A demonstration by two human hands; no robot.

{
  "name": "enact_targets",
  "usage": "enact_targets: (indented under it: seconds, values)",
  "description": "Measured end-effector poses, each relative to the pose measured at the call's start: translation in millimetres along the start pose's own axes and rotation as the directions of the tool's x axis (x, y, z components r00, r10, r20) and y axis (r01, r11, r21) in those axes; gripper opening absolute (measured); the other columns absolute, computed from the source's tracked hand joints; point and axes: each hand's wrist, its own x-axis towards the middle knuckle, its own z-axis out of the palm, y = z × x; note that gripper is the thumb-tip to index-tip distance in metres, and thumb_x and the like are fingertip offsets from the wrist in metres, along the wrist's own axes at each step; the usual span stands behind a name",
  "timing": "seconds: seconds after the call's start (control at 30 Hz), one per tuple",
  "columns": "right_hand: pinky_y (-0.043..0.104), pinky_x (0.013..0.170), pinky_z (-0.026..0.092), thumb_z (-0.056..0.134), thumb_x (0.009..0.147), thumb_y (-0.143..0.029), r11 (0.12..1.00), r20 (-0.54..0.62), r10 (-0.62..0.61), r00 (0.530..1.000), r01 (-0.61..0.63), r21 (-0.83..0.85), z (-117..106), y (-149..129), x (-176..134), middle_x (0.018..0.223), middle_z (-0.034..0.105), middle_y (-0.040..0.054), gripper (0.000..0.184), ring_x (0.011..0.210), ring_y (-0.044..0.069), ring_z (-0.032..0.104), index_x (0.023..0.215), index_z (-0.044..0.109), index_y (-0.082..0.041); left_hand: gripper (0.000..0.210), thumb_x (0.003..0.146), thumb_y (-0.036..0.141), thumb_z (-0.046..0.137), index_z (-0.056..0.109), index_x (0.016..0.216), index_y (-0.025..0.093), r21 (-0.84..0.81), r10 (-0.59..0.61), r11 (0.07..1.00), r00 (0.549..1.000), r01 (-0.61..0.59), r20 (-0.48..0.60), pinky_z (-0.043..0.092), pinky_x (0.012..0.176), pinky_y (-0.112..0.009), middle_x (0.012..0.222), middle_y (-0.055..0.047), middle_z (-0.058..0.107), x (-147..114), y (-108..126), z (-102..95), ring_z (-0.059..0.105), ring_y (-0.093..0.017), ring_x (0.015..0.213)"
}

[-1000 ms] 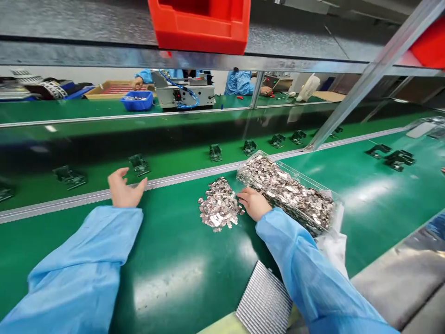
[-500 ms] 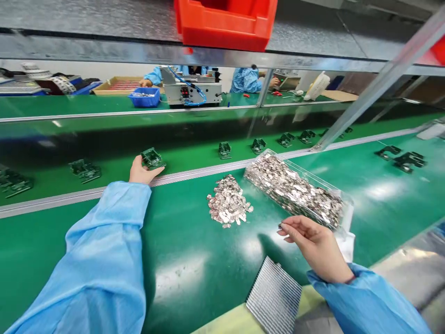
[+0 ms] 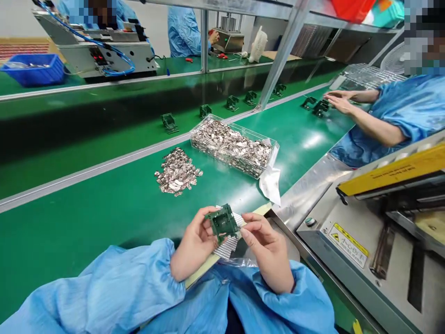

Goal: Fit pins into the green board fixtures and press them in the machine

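Note:
My left hand is closed around the left side of a dark green plastic frame with a square opening, held up close to my body. At the frame's right edge, my right hand is closed in a pinch, thumb against forefinger. Whatever sits between those fingertips is too small to make out. Below the frame, partly covered by it and my hands, lies a ribbed silvery plate. Small flat metal pieces form a loose pile on the green bench, and more fill a clear plastic box beyond.
Several green frames stand along the sunken green strip behind the metal rail. A white cloth lies by the box. At right are a grey machine and a co-worker's hands. A slanted post rises behind.
My left hand has brought a green frame from the sunken strip back toward my body. My right hand has come to that frame's edge. The view has swung right, showing a co-worker and the machine.

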Motion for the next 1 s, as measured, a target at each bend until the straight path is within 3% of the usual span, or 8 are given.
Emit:
enact_targets:
  seconds: [0.17,0.4,0.63,0.73,0.87,1.0]
  values:
    - [0.046,0.101,0.040,0.066,0.086,-0.030,0.991,0.004,-0.065,0.998,0.065,-0.119,5,4,-11,0.121,0.060,0.0109,0.011,0.117,0.029,0.054,0.080,0.070,-0.022,0.045,0.072,0.012,0.076,0.056,0.110,0.027,0.091,0.138,0.986,0.990,-0.141,0.043,0.057,0.071,-0.021,0.099,-0.001,0.068,-4,-4,4.8,0.069,-0.013,0.083]
    - [0.045,0.099,0.043,0.065,0.084,-0.026,0.981,-0.033,-0.095,0.995,0.088,-0.172,19,6,-9,0.122,0.061,0.0097,0.010,0.116,0.028,0.056,0.076,0.068,-0.023,0.042,0.076,0.015,0.073,0.056,0.111,0.030,0.156,0.137,0.977,0.988,-0.147,0.074,0.055,0.064,-0.018,0.091,0.002,0.066,-7,-2,4.5,0.065,-0.010,0.072]
    - [0.040,0.093,0.046,0.064,0.085,-0.027,0.971,-0.058,-0.109,0.992,0.094,-0.218,26,7,-9,0.113,0.063,0.0093,0.012,0.109,0.027,0.058,0.074,0.066,-0.023,0.034,0.081,0.021,0.069,0.056,0.112,0.027,0.170,0.134,0.975,0.988,-0.146,0.080,0.054,0.064,-0.020,0.090,-0.001,0.066,-7,-6,0.5,0.065,-0.012,0.072]
    - [0.035,0.086,0.047,0.064,0.085,-0.025,0.977,-0.065,-0.120,0.991,0.106,-0.186,29,7,-10,0.103,0.064,0.0076,0.011,0.100,0.024,0.060,0.074,0.063,-0.022,0.028,0.084,0.022,0.065,0.056,0.110,0.026,0.227,0.175,0.956,0.983,-0.183,0.056,0.052,0.060,-0.019,0.084,0.000,0.064,-7,-9,-0.8,0.061,-0.011,0.068]
    - [0.029,0.068,0.049,0.062,0.087,-0.025,0.998,-0.044,-0.023,0.999,0.021,-0.053,33,9,-12,0.090,0.062,0.0045,0.009,0.080,0.019,0.059,0.079,0.060,-0.021,0.027,0.083,0.021,0.065,0.056,0.109,0.027,0.271,0.162,0.949,0.987,-0.161,0.021,0.048,0.056,-0.018,0.080,0.001,0.063,-8,-9,-0.2,0.059,-0.011,0.064]
    - [0.029,0.070,0.051,0.065,0.084,-0.025,0.994,-0.042,0.045,0.998,-0.040,0.104,36,10,-12,0.086,0.062,0.0045,0.009,0.079,0.018,0.060,0.077,0.062,-0.020,0.030,0.079,0.021,0.068,0.057,0.107,0.026,0.298,0.113,0.949,0.993,-0.098,-0.033,0.046,0.053,-0.019,0.078,0.001,0.063,-8,-8,0.6,0.058,-0.012,0.062]
